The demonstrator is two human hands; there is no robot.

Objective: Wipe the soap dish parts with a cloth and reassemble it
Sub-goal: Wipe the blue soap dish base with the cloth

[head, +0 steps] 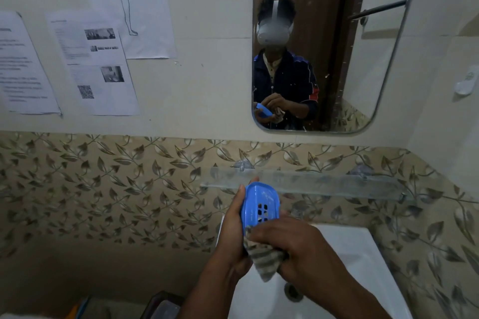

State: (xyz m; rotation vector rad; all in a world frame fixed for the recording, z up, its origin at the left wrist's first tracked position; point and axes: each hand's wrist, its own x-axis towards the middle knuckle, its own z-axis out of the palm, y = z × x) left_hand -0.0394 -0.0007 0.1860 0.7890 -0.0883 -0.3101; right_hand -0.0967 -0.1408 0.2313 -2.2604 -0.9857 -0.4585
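Left hand (234, 225) grips the blue soap dish tray (260, 203) by its edge, thumb along the side, tilted up over the sink (363, 254), likely so the slotted face is open to wipe; right hand (290, 246) is curled round the striped cloth (265, 259), pressing it on the tray's near end; other dish part not in sight; wiping step, reassembly not begun.
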